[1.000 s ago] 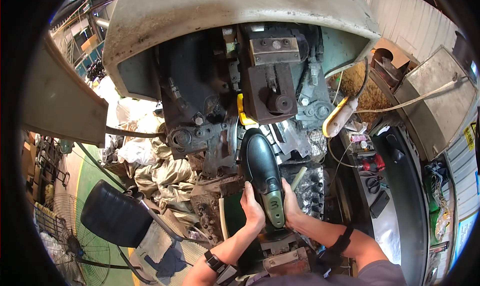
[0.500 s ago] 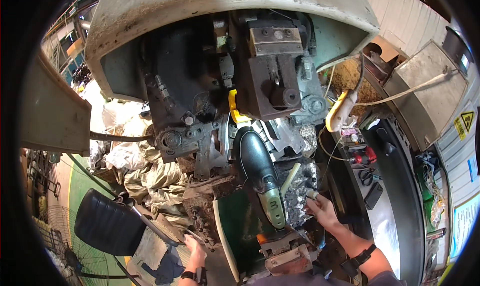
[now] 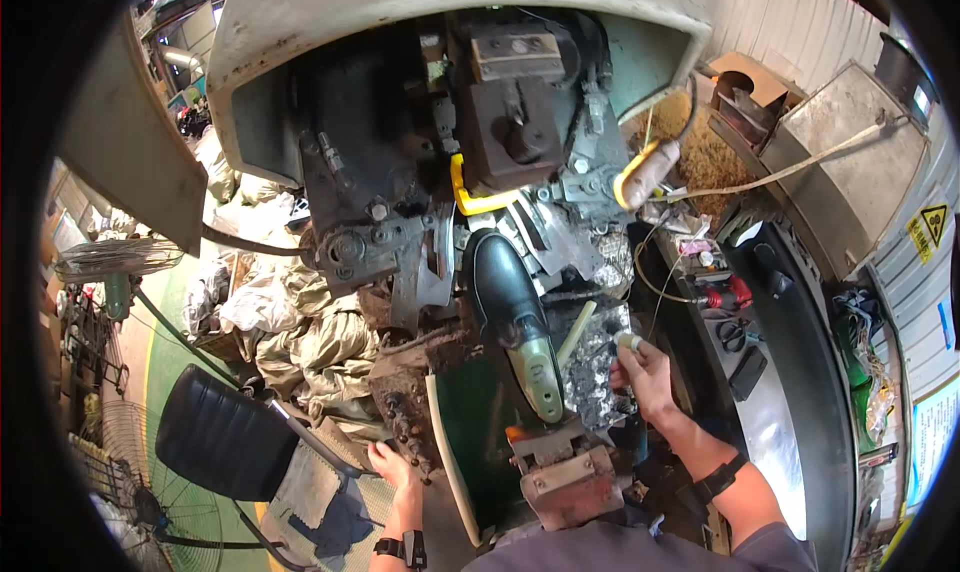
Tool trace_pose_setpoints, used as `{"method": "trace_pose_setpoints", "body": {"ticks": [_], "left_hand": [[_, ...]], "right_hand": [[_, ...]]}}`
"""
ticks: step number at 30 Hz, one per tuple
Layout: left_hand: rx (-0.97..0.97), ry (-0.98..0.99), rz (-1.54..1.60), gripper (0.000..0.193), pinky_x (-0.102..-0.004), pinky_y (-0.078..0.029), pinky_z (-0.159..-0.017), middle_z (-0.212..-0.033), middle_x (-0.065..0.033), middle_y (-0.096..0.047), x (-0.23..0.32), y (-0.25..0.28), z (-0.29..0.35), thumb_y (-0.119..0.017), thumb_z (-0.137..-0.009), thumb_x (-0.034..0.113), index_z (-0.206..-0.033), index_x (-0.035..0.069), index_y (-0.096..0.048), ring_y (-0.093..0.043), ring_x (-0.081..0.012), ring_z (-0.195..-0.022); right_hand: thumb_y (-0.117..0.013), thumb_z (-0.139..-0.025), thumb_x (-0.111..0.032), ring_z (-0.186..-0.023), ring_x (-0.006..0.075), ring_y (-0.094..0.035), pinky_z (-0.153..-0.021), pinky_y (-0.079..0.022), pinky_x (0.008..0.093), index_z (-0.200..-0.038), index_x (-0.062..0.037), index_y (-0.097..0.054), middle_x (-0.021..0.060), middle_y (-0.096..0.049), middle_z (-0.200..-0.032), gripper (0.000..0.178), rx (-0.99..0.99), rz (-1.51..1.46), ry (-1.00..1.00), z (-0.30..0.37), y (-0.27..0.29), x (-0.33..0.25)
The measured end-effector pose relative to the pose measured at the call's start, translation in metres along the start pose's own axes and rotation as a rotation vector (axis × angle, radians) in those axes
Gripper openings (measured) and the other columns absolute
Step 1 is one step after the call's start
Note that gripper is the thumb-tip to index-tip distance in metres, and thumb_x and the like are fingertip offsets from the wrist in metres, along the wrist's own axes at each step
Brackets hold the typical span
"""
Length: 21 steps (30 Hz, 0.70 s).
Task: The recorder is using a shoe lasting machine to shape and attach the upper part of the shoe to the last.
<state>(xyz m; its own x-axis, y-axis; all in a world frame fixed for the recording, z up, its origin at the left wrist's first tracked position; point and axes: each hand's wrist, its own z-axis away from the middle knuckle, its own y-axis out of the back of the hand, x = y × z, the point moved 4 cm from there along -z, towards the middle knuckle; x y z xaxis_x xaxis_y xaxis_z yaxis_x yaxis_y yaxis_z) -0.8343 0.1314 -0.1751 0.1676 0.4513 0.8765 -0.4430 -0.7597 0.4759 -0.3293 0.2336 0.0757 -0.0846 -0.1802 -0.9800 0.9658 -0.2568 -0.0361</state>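
Note:
A black shoe upper (image 3: 497, 280) is stretched over a pale green shoe last (image 3: 541, 380), toe toward the machine (image 3: 515, 132). Right of the last, my right hand (image 3: 650, 380) is closed, thumb and fingers around a small pale cylindrical piece (image 3: 628, 340). Whether that piece is loose or a knob on the machine, I cannot tell. A pale stick-like rod (image 3: 577, 334) slants between shoe and hand. On the other side, my left hand (image 3: 397, 466) hangs near a row of dirty bolts (image 3: 405, 434), fingers apart, with nothing visible in it.
A clamp-like metal block (image 3: 570, 487) stands below the last's heel. At right, a dark-edged bench holds scissors (image 3: 735, 334), a black phone-like slab (image 3: 747, 374) and a red tool (image 3: 730, 294). A yellow-handled device (image 3: 645, 174) hangs above. A black chair (image 3: 225, 432) stands left.
The view has shifted, so shoe and machine sit higher in the picture. My right hand still grips the pale piece. A thin light thing near my left fingers no longer shows.

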Motion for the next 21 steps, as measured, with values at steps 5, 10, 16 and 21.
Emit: {"method": "trace_pose_setpoints", "body": {"ticks": [5,10,16,21], "left_hand": [[-0.329,-0.183,0.544,0.049,-0.0355,-0.041,-0.109,-0.142,-0.0194,-0.054,0.171,0.003,0.058,-0.056,-0.103,0.016,-0.146,-0.002,-0.042,-0.052,-0.0238,-0.129],[-0.809,-0.277,0.652,0.065,-0.0357,-0.038,-0.113,-0.148,-0.0268,-0.044,0.313,0.003,0.15,-0.063,-0.1,0.016,-0.153,0.0,-0.029,-0.047,-0.0271,-0.136],[-0.633,-0.79,0.083,0.111,-0.0512,-0.021,-0.122,-0.156,-0.0377,-0.022,0.375,-0.028,0.224,-0.082,-0.081,0.029,-0.157,-0.004,-0.009,-0.022,-0.0488,-0.148],[-0.599,-0.705,0.158,0.115,-0.0488,-0.022,-0.122,-0.157,-0.0371,-0.021,0.368,-0.04,0.226,-0.085,-0.076,0.026,-0.157,-0.004,-0.008,-0.022,-0.0476,-0.149]], "right_hand": [[-0.066,-0.097,-0.014,-0.063,0.0063,-0.06,-0.058,-0.053,0.0248,-0.124,0.0042,-0.063,0.0034,-0.066,-0.077,0.033,-0.075,0.042,-0.001,-0.005,-0.003,-0.002],[-0.068,-0.091,-0.03,-0.07,0.0347,-0.071,-0.069,-0.057,0.0452,-0.106,-0.0035,-0.068,0.0167,-0.07,-0.073,0.03,-0.263,0.878,0.416,-0.004,-0.016,-0.011],[-0.066,-0.091,-0.033,-0.078,0.0464,-0.069,-0.075,-0.056,0.0543,-0.104,-0.0062,-0.067,0.0254,-0.07,-0.08,0.03,-0.202,1.067,0.545,0.019,-0.025,-0.015],[-0.068,-0.088,-0.03,-0.075,0.044,-0.07,-0.071,-0.057,0.0536,-0.106,-0.0059,-0.067,0.0254,-0.07,-0.078,0.03,-0.175,1.04,0.547,0.014,-0.018,-0.012]]}}
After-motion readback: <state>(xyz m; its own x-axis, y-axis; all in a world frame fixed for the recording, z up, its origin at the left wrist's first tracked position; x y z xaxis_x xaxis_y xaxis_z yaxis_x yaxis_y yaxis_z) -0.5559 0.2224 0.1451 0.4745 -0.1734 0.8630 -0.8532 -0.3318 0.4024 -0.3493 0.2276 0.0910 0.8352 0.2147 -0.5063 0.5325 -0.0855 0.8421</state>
